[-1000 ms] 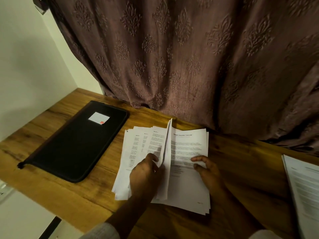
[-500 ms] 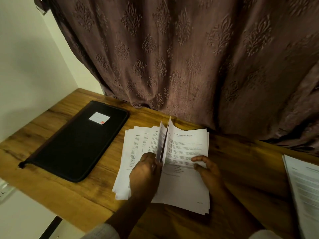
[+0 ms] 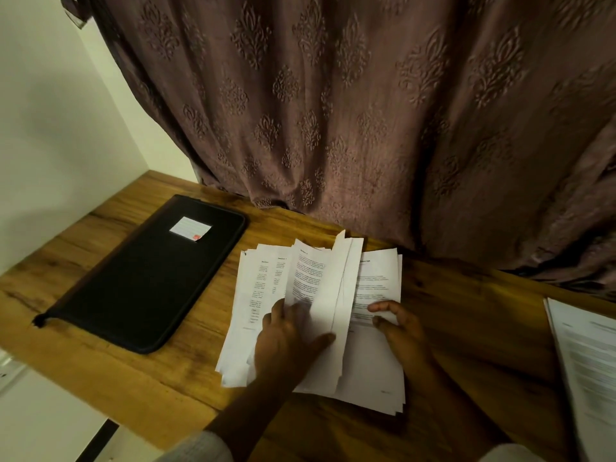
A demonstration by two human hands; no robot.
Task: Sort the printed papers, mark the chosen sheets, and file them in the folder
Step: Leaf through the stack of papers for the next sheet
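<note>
A stack of printed papers (image 3: 373,371) lies on the wooden table (image 3: 466,311) in front of me. Several sheets (image 3: 260,285) are fanned out to its left. My left hand (image 3: 286,345) pinches a few lifted sheets (image 3: 333,278) between thumb and fingers; they stand up and lean leftward. My right hand (image 3: 400,328) rests on the right part of the stack, fingers loosely bent on the top page. A closed black zip folder (image 3: 143,278) with a small white label lies flat to the left, apart from the papers.
Another pile of printed sheets (image 3: 590,355) lies at the table's right edge. A patterned brown curtain (image 3: 333,111) hangs behind the table and touches its back. A pale wall (image 3: 50,128) bounds the left side. The table's front edge runs just below the folder.
My left hand has turned more sheets over toward the left, and the lifted pages now lean further left. The right hand has stayed on the stack.
</note>
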